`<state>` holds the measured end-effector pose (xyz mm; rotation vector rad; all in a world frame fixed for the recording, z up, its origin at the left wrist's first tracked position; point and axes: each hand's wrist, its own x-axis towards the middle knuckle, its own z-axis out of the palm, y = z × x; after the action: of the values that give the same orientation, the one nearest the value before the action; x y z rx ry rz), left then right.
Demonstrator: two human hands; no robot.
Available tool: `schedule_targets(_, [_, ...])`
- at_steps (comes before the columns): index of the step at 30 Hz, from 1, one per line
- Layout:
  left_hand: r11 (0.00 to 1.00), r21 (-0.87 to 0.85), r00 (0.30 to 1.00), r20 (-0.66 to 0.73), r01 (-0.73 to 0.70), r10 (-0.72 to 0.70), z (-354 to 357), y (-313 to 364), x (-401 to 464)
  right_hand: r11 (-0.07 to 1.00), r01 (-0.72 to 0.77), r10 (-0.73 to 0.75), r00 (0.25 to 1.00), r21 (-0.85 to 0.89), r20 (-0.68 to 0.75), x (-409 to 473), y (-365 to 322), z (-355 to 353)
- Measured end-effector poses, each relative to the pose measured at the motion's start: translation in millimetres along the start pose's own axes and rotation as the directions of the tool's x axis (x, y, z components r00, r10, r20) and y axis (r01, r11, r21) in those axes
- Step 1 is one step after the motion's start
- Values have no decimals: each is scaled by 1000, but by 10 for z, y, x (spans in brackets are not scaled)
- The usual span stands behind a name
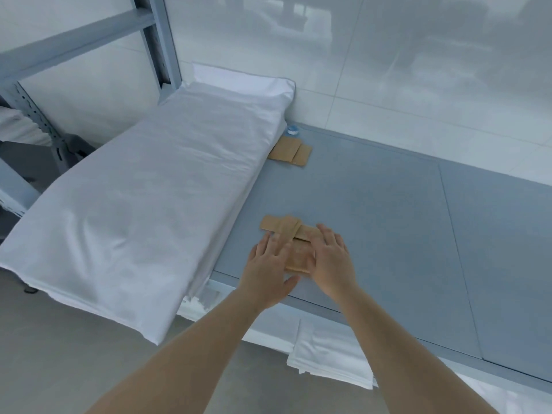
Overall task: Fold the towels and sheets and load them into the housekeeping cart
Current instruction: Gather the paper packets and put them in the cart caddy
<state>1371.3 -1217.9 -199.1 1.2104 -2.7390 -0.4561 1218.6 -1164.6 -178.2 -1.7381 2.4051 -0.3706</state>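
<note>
A large folded white sheet stack (143, 204) lies on the left part of the grey table (388, 219), hanging over its front edge. Near the table's front, a small tan folded cloth (291, 231) lies flat. My left hand (268, 264) rests on its left side with fingers spread and straight. My right hand (331, 258) presses its right side, fingers also straight. More folded white linen (328, 354) shows on a lower level under the table's front edge.
A second tan folded cloth (291, 152) lies at the back by the sheet stack, with a small blue-and-white round item (292, 130) behind it. A grey metal shelving frame (155, 46) stands at the left. White tiled wall behind.
</note>
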Motion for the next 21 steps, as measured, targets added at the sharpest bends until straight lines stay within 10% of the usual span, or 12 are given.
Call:
schedule_targets(7, [1000,2,999,51,-3,3,205,153,196,999,36,-27,970,-31,242,229,267,102])
schedule_targets(21, [991,134,983,183,7,-32,208,283,-187,982,-110,128,985,-152,117,-623,384,76])
